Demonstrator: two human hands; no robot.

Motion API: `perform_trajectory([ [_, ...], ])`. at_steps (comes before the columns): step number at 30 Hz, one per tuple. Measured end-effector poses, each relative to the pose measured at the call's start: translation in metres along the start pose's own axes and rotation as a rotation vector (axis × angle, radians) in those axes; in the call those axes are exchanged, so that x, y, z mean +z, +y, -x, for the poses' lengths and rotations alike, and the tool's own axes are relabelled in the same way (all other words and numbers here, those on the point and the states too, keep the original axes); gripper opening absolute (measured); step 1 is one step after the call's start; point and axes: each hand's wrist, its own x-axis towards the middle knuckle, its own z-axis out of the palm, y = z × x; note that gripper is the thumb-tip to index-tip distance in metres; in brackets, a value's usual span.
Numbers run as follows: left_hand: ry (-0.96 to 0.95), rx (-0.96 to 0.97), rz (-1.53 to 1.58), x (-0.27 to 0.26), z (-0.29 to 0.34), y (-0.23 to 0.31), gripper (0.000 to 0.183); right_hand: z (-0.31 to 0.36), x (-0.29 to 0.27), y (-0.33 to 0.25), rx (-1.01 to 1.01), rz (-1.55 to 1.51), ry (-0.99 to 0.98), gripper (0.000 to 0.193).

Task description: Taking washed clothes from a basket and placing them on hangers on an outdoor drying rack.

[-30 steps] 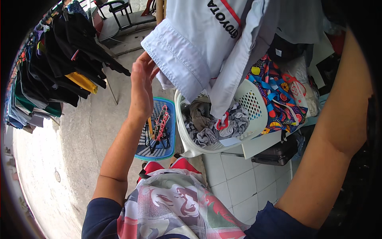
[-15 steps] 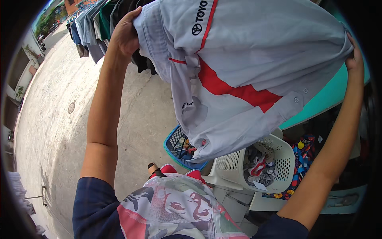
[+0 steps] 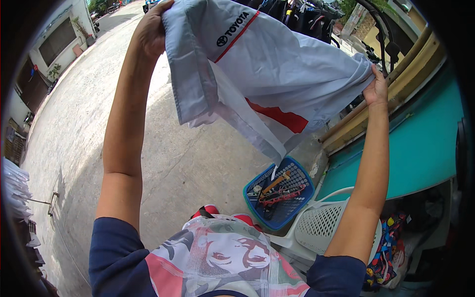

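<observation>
A light grey work shirt (image 3: 277, 69) with a red stripe and a red patch is stretched out in front of me, held up in the air. My left hand (image 3: 152, 32) is closed on its upper left edge, fingers curled round the cloth. On the other side, my right hand (image 3: 376, 90) grips a bunched end of it. The lower part of the shirt hangs down, its tip just over a blue basket (image 3: 307, 174). Inside that basket lie hangers (image 3: 284, 195) and other small things.
A white perforated basket (image 3: 321, 225) stands on a white plastic chair right of the blue one. Beyond my right arm is a teal panel (image 3: 420, 138). Dark clothes (image 3: 302, 22) hang behind the shirt. White clothes (image 3: 15, 185) hang at the far left. Concrete ground (image 3: 183, 173) lies below.
My view has turned to the right. The shirt is held farther out, with its lower part hanging more freely. My right hand has come closer to the left one; both keep their grip.
</observation>
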Motion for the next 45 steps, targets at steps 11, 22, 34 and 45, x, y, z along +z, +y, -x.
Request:
perform_trajectory([
  [11, -0.037, 0.293, -0.221, 0.037, 0.012, -0.042, 0.016, 0.059, 0.137, 0.095, -0.011, 0.647, -0.651, 0.04],
  [22, 0.158, 0.082, -0.483, 0.049, -0.005, -0.094, 0.022, 0.135, 0.165, 0.168, 0.742, 0.457, -0.949, 0.041],
  [34, -0.613, -0.286, -0.961, 0.123, 0.091, -0.172, 0.041, 0.15, 0.168, 0.257, 0.664, 0.161, -0.685, 0.04],
  [45, -0.609, -0.462, -0.654, 0.092, 0.145, -0.218, 0.035, 0.131, 0.167, 0.306, 0.594, -0.196, -0.301, 0.04],
])
